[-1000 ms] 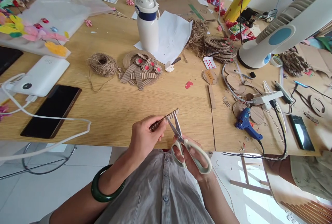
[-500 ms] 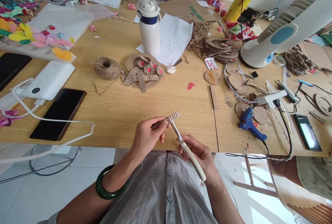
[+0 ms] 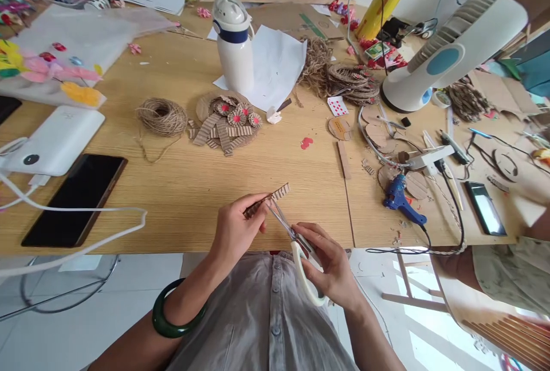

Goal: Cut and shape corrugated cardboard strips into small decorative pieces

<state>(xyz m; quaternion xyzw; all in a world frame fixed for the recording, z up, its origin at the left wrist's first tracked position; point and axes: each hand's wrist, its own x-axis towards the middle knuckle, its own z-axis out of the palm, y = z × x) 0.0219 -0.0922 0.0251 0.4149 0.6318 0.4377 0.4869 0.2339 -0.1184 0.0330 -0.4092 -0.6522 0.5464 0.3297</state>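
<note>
Between the thumb and fingers of my left hand is a narrow corrugated cardboard strip, its ridged end sticking out to the right. My right hand grips white-handled scissors, with the thumb in one loop. The slightly parted blades meet the strip close to my left fingertips; whether they cut into it is hard to make out. Beyond my hands lies a round cardboard piece bearing ridged strips and several rolled flowers with red centres. A coil of twine rests to its left.
A white bottle stands behind the flower piece. To the left are a phone, a power bank and a white cable. On the right lie a blue glue gun, a fan and cardboard discs. Another person's arm shows at far right.
The scissors have turned so that both handle loops show, and their blades have parted. The strip has tilted slightly. My view has shifted a little to the right.
</note>
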